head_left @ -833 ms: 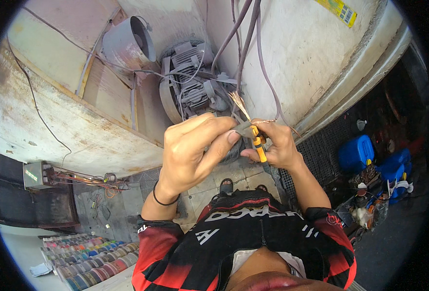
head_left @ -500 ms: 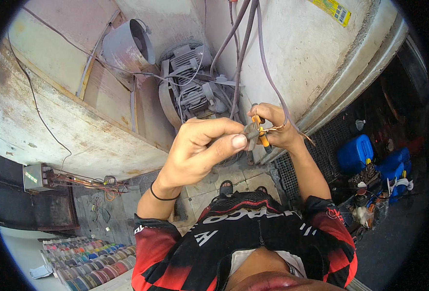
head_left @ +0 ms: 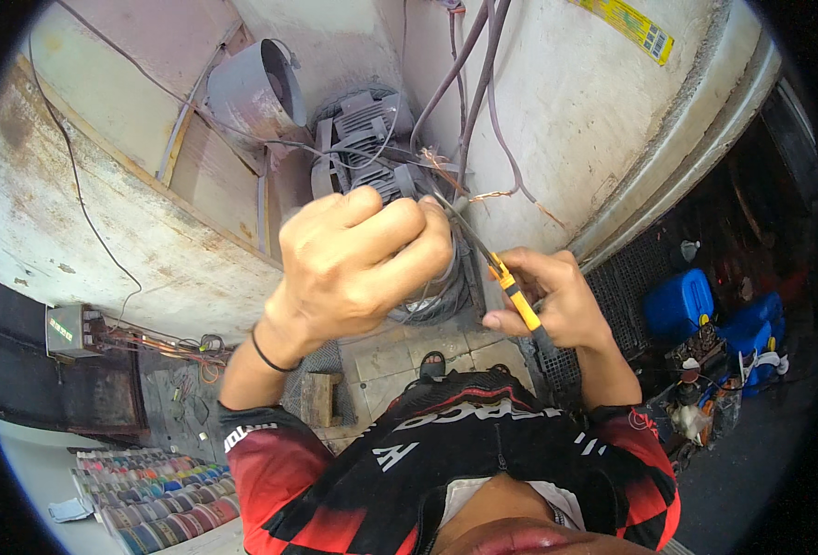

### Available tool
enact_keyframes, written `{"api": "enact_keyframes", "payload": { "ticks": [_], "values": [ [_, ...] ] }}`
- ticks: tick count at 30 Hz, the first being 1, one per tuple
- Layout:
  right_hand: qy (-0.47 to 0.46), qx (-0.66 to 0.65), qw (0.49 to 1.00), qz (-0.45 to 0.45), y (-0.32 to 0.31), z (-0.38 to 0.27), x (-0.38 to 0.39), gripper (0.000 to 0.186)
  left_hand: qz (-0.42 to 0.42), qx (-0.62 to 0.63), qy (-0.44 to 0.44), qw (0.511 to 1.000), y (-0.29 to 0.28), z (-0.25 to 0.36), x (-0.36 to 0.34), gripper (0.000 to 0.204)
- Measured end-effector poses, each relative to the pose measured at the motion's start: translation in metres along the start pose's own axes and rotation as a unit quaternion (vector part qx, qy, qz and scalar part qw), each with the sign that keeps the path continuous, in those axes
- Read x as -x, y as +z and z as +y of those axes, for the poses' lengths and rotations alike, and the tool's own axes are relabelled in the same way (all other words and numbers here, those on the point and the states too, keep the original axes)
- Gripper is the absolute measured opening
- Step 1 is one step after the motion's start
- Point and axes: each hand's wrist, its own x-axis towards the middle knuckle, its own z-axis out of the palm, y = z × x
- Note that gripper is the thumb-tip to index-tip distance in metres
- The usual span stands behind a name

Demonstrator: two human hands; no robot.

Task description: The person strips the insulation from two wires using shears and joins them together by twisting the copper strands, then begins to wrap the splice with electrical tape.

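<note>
Left hand (head_left: 358,264) fisted on wires, right hand (head_left: 552,301) gripping yellow-handled pliers (head_left: 506,282); ribbed grey motor (head_left: 367,139)

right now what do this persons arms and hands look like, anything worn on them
Both hands are bare, with no gloves or rings that show. The left hand has a thin black band around its wrist. Both forearms are bare up to short sleeves: a red and black jersey with white lettering, the left sleeve mostly red with a black cuff, the right sleeve red and black.

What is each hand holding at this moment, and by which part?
The right hand grips yellow-handled pliers by the handles. The left hand is closed near the grey wires by the motor; what it pinches is hidden.
</note>
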Motion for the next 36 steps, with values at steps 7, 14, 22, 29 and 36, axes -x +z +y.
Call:
{"api": "enact_keyframes", "payload": {
  "ticks": [7,14,22,29,36],
  "values": [
    [0.055,-0.017,0.997,-0.041,-0.009,-0.031,0.009,0.044,-0.048,-0.142,0.154,0.977,-0.007,-0.024,-0.010,0.017],
    [-0.072,0.047,0.995,0.057,0.016,-0.018,-0.005,0.044,0.023,0.153,-0.084,0.984,-0.001,-0.011,-0.007,0.015],
    [-0.236,0.154,0.947,0.154,0.014,0.020,-0.036,0.046,0.037,0.623,-0.354,0.697,0.011,0.008,0.002,0.013],
    [-0.300,0.162,0.928,0.152,-0.001,0.030,-0.052,0.043,0.045,0.639,-0.360,0.679,0.013,0.016,-0.004,0.011],
    [-0.087,0.013,0.996,0.025,-0.005,0.004,-0.011,0.045,0.035,0.069,0.030,0.997,-0.002,-0.020,-0.017,0.019]
  ]
}}
